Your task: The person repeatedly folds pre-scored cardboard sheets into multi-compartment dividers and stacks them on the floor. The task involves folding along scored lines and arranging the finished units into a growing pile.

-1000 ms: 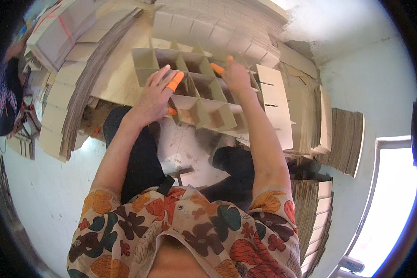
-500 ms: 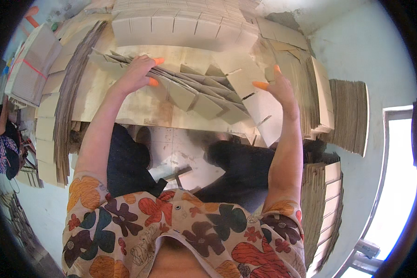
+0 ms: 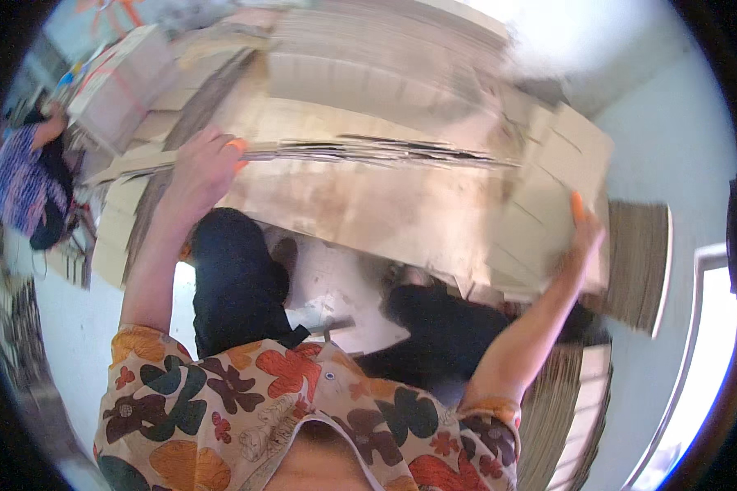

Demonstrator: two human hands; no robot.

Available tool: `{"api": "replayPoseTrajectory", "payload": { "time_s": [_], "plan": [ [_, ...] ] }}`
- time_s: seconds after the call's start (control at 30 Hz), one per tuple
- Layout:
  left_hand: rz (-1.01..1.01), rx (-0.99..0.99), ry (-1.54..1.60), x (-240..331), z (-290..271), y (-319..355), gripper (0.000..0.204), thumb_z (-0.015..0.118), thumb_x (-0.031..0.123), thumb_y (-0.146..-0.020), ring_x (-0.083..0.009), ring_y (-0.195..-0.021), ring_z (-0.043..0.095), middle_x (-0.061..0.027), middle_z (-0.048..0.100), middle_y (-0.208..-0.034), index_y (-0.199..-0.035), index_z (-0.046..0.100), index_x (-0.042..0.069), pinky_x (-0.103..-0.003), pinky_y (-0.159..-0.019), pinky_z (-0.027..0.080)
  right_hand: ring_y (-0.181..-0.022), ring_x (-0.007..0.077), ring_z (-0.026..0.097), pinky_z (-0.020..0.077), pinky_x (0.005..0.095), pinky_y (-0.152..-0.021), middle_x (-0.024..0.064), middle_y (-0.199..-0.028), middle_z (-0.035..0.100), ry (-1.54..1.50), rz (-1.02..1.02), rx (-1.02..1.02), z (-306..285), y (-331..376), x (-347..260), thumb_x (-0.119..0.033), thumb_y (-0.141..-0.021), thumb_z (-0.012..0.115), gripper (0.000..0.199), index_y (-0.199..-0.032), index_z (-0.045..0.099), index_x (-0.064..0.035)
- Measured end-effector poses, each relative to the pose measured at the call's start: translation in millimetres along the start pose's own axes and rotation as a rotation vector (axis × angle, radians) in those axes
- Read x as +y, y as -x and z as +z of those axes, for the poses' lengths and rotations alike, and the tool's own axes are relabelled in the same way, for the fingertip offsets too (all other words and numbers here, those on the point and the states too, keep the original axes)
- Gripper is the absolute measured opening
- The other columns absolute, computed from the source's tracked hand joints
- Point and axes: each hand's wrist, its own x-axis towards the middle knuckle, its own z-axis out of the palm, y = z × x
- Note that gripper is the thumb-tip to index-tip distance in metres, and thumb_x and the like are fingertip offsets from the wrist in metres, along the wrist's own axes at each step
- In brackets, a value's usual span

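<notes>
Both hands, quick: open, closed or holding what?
Left hand: closed, holding the flat cardboard bundle.
Right hand: at the slotted cardboard sheets; open or closed, cannot tell.

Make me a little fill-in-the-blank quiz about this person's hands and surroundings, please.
Only the ____ hand grips the folded divider.
The finger covers are coloured ____.
The shirt is printed with colourful ____.
Another person is near the picture's ____ edge.

Missing words: left; orange; flowers; left.
</notes>
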Motion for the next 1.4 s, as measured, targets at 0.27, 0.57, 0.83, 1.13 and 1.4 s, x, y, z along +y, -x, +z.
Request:
{"api": "replayPoseTrajectory", "payload": {
  "time_s": [0.27,0.57,0.83,1.13,1.4],
  "plan": [
    [-0.399,0.185,-0.479,-79.8,-53.7,123.7,0.033,0.069,0.002,-0.065,-0.027,-0.077,0.057,-0.0127,0.063,-0.087,-0.096,0.06,-0.002,-0.036,-0.062,0.048,-0.053,0.0158,0.034,0.0308,0.0386,-0.047,0.003,-0.053,0.044,0.037,0.087,-0.03,25.5,6.6,17.3,-0.039,-0.077,0.072,0.05,-0.057,0.053,0.0032],
    [-0.595,0.085,-0.722,-187.2,33.0,150.9,0.036,0.051,0.001,-0.077,-0.0315,-0.098,0.057,-0.0125,0.061,-0.106,-0.112,0.057,0.004,-0.041,-0.082,0.046,-0.056,0.013,0.037,0.0354,0.0377,-0.049,0.0002,-0.055,0.049,-0.055,0.231,-0.063,63.8,33.2,41.2,-0.036,-0.076,0.073,0.041,-0.072,0.068,0.004],
    [-0.852,-0.348,-0.672,-162.7,48.8,143.4,0.044,0.062,0.026,-0.084,-0.0325,-0.109,0.053,-0.0134,0.061,-0.117,-0.123,0.054,0.008,-0.045,-0.09,0.042,-0.056,0.0157,0.047,0.0395,0.0367,-0.054,0.015,-0.06,0.058,0.017,0.073,0.379,7.7,26.6,-46.0,-0.035,-0.086,0.059,0.039,-0.069,0.061,0.0002],
    [-0.922,-0.032,1.415,17.4,131.6,-21.0,0.044,0.066,0.021,-0.083,-0.0146,-0.091,0.061,-0.006,0.064,-0.105,-0.121,0.055,0.003,-0.03,-0.076,0.05,-0.084,0.0165,0.059,0.0486,0.0289,-0.071,0.0165,-0.111,0.062,-0.844,-0.091,-0.451,93.6,94.6,-179.0,0.003,-0.078,0.061,0.029,-0.106,0.058,0.0073],
    [-1.206,0.289,2.037,88.4,192.9,-95.1,0.025,0.068,0.003,-0.079,-0.0156,-0.083,0.062,-0.007,0.063,-0.093,-0.102,0.056,0.0,-0.03,-0.072,0.051,-0.077,0.0126,0.059,0.0488,0.0236,-0.073,0.0149,-0.104,0.065,-0.705,-0.178,-0.735,88.7,118.9,-212.1,-0.01,-0.076,0.075,0.064,-0.128,0.043,0.008]
  ]
}}
